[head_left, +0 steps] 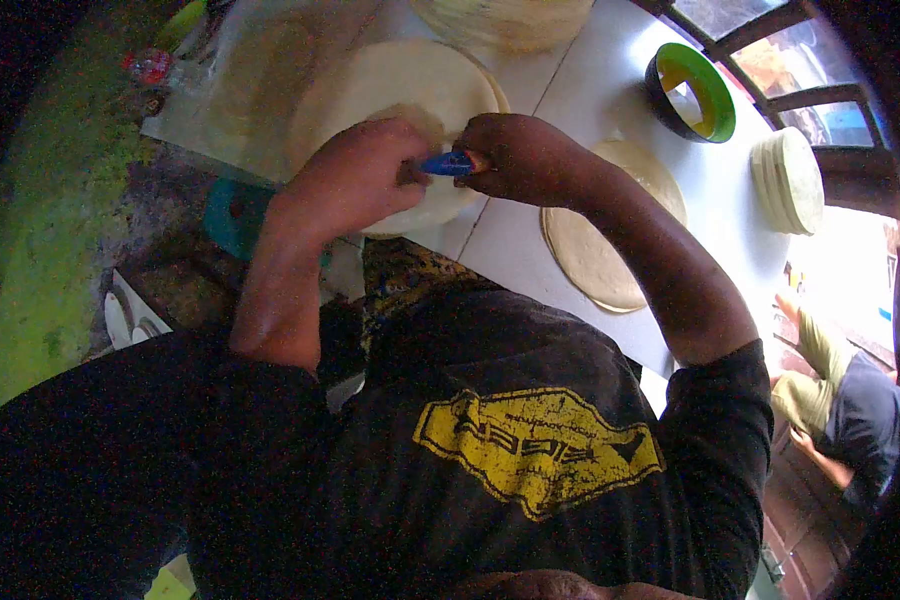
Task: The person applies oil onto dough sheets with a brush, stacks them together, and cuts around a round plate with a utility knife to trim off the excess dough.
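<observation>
My right hand [515, 160] is closed around a slim blue tool [448, 163] with an orange-brown part near my fingers; I cannot make out its working end. My left hand [355, 180], slightly blurred, has its fingers curled down close to the tool's other end. What those fingers hold, if anything, is hidden. Both hands are over a stack of large, pale, round flat sheets [410, 75] that look like dough, lying at the table's near edge. Under my right forearm, partly covered, is another stack of round sheets [595, 260].
On the white table [530, 180] stand a green bowl [715, 95] with yellowish contents, a small stack of round sheets [790, 180] and a larger one [505, 20] at the far edge. A teal container [235, 218] is below left. Another person [850, 410] is at right.
</observation>
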### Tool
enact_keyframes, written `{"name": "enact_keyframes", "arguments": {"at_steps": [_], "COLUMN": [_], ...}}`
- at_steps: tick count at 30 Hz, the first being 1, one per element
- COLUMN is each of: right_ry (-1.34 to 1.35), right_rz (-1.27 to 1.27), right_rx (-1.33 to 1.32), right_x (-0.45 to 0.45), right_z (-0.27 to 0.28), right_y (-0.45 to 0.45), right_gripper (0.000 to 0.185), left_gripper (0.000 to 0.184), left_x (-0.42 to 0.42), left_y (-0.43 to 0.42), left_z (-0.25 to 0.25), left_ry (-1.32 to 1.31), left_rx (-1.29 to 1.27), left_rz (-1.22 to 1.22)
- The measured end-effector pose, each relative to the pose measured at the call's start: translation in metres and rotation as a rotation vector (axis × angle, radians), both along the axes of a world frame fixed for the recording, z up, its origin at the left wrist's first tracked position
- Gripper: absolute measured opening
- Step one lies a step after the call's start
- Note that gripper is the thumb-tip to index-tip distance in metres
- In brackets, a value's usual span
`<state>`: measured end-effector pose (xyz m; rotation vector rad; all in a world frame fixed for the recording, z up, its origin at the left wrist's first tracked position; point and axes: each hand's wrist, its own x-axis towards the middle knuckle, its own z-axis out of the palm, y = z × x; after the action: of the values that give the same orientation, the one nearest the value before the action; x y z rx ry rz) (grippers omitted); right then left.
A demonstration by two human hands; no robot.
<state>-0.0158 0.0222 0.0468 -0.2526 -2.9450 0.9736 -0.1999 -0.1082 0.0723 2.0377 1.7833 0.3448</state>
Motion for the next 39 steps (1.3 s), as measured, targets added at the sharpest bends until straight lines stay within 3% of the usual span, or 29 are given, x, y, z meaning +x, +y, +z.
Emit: {"name": "enact_keyframes", "arguments": {"at_steps": [4,6,9,12,16,18,25,28,29,31,32,34,36,37,39], "right_ry": [0.008,0.048,0.084,0.027,-0.039,-0.012,0.205,0.25,0.249,0.376,0.368,0.602,0.328,0.36,0.378], "right_rz": [-0.008,-0.013,-0.05,-0.1,-0.036,-0.012,-0.05,-0.046,-0.051,-0.005,-0.011,0.218,-0.132,-0.121,-0.133], "right_rx": [0.023,0.022,0.012,-0.023,-0.055,0.008,0.185,0.202,0.204,0.385,0.385,0.761,0.315,0.333,0.364], "right_x": [-0.003,-0.008,-0.016,-0.027,-0.027,-0.029,-0.05,-0.057,-0.059,-0.066,-0.072,-0.078,-0.07,-0.072,-0.069], "right_z": [-0.003,0.004,0.018,0.024,0.036,0.027,0.034,0.052,0.055,0.058,0.056,0.058,0.104,0.11,0.119], "right_y": [0.007,0.014,0.021,0.029,0.03,0.032,0.054,0.061,0.064,0.074,0.086,0.111,0.092,0.096,0.103], "right_gripper": [0.021,0.024,0.03,0.035,0.036,0.035,0.035,0.035,0.035,0.034,0.034,0.031,0.035,0.036,0.038], "left_gripper": [0.021,0.023,0.025,0.028,0.031,0.032,0.036,0.039,0.038,0.038,0.038,0.037,0.038,0.038,0.04], "left_x": [-0.003,-0.008,-0.023,-0.041,-0.051,-0.051,-0.074,-0.092,-0.1,-0.112,-0.116,-0.109,-0.099,-0.099,-0.133], "left_y": [0.0,0.002,0.0,0.002,0.0,0.0,-0.005,-0.006,-0.002,0.003,0.006,0.01,0.011,0.016,0.031], "left_z": [0.016,0.02,0.012,0.021,0.022,0.023,0.042,0.056,0.056,0.056,0.06,0.085,0.119,0.126,0.123], "left_ry": [-0.025,-0.192,-0.215,-0.059,-0.094,-0.075,-0.112,0.043,0.001,-0.047,-0.021,-0.008,-0.16,-0.219,0.028], "left_rx": [-0.103,-0.139,-0.007,-0.212,-0.195,-0.03,-0.013,-0.032,-0.093,-0.157,-0.041,0.077,0.141,0.158,0.154], "left_rz": [0.096,0.217,0.212,0.297,0.283,0.29,0.285,0.252,0.35,0.443,0.47,0.472,0.334,0.276,0.492]}}
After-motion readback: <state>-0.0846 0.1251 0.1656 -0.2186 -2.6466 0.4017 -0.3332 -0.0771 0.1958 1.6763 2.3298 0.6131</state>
